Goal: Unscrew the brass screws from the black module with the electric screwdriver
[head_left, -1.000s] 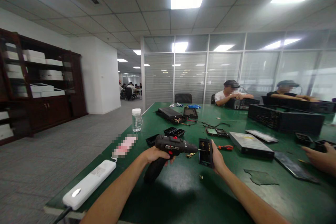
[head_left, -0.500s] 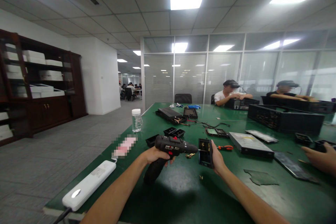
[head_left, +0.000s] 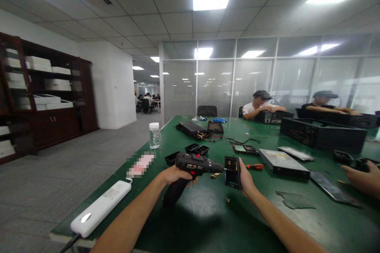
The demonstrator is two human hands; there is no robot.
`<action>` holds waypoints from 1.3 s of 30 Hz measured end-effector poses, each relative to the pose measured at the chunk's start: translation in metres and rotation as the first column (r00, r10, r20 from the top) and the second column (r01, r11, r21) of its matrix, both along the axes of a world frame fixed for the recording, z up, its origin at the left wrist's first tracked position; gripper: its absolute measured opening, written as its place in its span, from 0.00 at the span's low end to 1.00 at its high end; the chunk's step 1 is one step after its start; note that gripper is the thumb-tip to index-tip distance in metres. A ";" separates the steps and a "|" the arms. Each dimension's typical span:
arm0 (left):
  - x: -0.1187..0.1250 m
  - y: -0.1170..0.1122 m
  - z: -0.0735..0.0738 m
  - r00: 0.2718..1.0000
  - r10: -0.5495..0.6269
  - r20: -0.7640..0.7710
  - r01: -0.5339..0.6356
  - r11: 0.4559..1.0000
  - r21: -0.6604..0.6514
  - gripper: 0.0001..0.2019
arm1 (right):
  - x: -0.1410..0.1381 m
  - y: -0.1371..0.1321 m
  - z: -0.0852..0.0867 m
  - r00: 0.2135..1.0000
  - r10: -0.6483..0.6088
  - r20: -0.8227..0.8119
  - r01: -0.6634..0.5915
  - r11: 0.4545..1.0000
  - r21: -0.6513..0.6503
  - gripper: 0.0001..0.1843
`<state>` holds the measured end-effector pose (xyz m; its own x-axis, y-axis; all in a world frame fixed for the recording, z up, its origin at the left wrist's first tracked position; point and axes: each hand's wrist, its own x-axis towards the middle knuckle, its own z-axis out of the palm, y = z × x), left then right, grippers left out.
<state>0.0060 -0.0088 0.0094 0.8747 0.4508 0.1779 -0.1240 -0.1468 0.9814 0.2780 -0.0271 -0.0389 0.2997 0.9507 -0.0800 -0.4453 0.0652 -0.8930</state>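
My left hand (head_left: 177, 176) is wrapped round the grip of a black cordless drill (head_left: 194, 163) with red buttons. The drill points right, and its bit reaches into a small black plastic housing (head_left: 232, 177). That housing is held upright by its right side in my right hand (head_left: 246, 178); brass-coloured bits show inside it. Whether the bit touches a screw is too small to tell. Small brass-coloured parts (head_left: 215, 175) lie behind the drill's nose. Similar black housings (head_left: 196, 149) sit behind the drill, and an orange-handled screwdriver (head_left: 255, 167) lies just right of my right hand.
A silver drive (head_left: 283, 163) and a dark flat plate (head_left: 334, 189) lie to the right. Another person's hand (head_left: 363, 176) holds a dark part at the right edge. A power strip (head_left: 102, 207) and a water bottle (head_left: 154, 136) line the left edge. Two people work across the table.
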 end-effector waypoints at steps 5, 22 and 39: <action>0.000 0.000 0.000 1.000 -0.007 0.003 0.007 1.000 0.010 0.15 | 0.000 -0.001 0.001 1.000 0.001 -0.011 -0.001 1.000 -0.014 0.22; 0.000 -0.002 0.001 1.000 0.017 -0.002 -0.017 1.000 -0.005 0.16 | 0.000 -0.002 0.001 1.000 -0.015 0.008 0.015 1.000 0.022 0.22; 0.000 0.001 -0.002 1.000 0.023 -0.005 -0.023 0.999 -0.032 0.15 | 0.000 -0.001 0.000 0.999 -0.048 0.021 0.048 0.999 -0.003 0.23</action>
